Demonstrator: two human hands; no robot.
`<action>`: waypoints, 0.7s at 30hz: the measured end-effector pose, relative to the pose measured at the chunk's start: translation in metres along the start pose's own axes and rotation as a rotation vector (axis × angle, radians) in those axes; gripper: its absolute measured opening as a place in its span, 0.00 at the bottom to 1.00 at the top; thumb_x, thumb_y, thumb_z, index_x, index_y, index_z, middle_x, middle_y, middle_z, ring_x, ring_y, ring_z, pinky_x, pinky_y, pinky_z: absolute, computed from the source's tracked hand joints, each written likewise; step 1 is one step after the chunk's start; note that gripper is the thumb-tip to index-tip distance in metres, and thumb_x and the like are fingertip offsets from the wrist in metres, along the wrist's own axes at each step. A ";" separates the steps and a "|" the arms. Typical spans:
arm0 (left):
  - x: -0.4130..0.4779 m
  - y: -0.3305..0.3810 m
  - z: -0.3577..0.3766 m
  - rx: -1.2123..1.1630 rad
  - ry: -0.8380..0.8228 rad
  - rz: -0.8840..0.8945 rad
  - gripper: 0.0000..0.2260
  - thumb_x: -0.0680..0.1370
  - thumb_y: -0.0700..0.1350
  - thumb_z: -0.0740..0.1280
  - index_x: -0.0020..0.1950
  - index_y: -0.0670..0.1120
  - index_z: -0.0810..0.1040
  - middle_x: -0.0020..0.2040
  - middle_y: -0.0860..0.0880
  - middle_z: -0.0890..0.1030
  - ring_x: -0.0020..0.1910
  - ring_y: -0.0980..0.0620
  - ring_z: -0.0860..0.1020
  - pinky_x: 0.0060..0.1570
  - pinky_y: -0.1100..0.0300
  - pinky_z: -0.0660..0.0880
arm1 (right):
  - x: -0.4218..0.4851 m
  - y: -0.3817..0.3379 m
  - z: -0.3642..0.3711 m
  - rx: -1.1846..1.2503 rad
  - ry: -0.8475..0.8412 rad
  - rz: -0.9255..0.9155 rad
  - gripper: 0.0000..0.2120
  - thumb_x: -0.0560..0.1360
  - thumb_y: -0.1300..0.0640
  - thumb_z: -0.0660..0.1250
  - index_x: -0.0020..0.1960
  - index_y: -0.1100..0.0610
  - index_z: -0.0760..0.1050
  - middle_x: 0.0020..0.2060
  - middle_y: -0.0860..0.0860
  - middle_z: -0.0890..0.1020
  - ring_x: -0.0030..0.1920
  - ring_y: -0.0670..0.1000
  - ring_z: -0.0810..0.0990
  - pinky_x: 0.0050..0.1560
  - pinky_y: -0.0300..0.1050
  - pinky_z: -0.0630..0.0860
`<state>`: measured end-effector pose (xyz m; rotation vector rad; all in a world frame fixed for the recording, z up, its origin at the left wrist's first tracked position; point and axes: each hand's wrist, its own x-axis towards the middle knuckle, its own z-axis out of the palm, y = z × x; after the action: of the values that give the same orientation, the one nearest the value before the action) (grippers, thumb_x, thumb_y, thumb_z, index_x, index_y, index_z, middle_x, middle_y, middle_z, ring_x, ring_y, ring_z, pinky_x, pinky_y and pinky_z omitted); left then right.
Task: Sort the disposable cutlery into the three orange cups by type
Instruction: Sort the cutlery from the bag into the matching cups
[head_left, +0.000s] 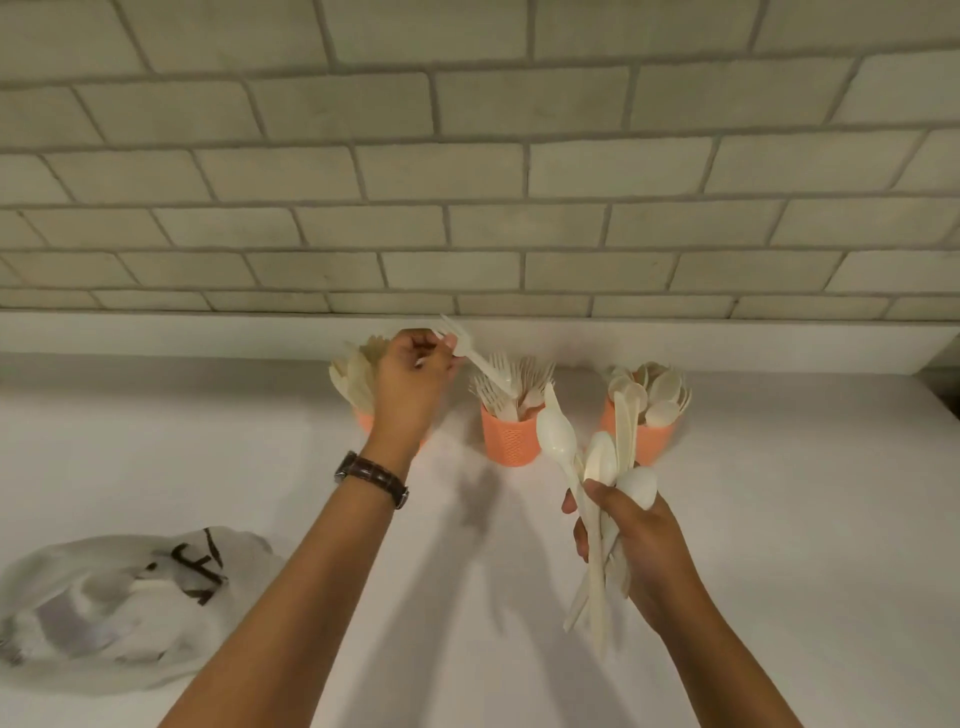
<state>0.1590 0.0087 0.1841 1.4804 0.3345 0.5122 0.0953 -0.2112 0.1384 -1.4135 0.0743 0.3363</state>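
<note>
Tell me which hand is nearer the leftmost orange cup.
Left. The left hand, pinching a fork, is right in front of the leftmost orange cup; the right hand, gripping cutlery, is well to its right.

The left cup (364, 419), middle cup (511, 439) and right cup (650, 441) are salmon-orange — the middle cup bears a finely dotted panel. The cutlery (556, 434) is cream-white. White counter (779, 478); wall tiles (467, 171) pale grey in a brick pattern, grout darker. Watch strap (376, 477) dark brown; bag (104, 597) white with dark lettering
</note>
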 end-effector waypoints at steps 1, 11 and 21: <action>0.004 -0.009 0.008 0.074 -0.011 0.021 0.07 0.76 0.39 0.67 0.40 0.47 0.72 0.41 0.46 0.78 0.39 0.50 0.81 0.44 0.59 0.78 | 0.000 -0.001 0.002 0.002 0.015 -0.001 0.09 0.77 0.60 0.63 0.51 0.66 0.73 0.33 0.55 0.82 0.26 0.52 0.75 0.29 0.45 0.74; 0.001 -0.046 0.019 0.722 -0.074 0.287 0.13 0.71 0.42 0.71 0.54 0.48 0.77 0.55 0.47 0.72 0.55 0.51 0.71 0.52 0.71 0.60 | -0.004 -0.006 0.012 0.023 0.064 -0.026 0.18 0.69 0.53 0.65 0.55 0.61 0.72 0.35 0.55 0.82 0.27 0.52 0.75 0.30 0.46 0.72; -0.050 -0.006 0.034 0.309 -0.462 0.002 0.04 0.73 0.41 0.71 0.43 0.49 0.78 0.37 0.51 0.78 0.27 0.62 0.71 0.31 0.71 0.69 | -0.009 -0.008 0.005 0.026 0.071 -0.049 0.17 0.69 0.52 0.65 0.54 0.60 0.71 0.38 0.58 0.84 0.28 0.56 0.76 0.27 0.44 0.71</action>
<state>0.1350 -0.0460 0.1764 1.8455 0.0458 0.1093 0.0882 -0.2092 0.1487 -1.3986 0.1016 0.2444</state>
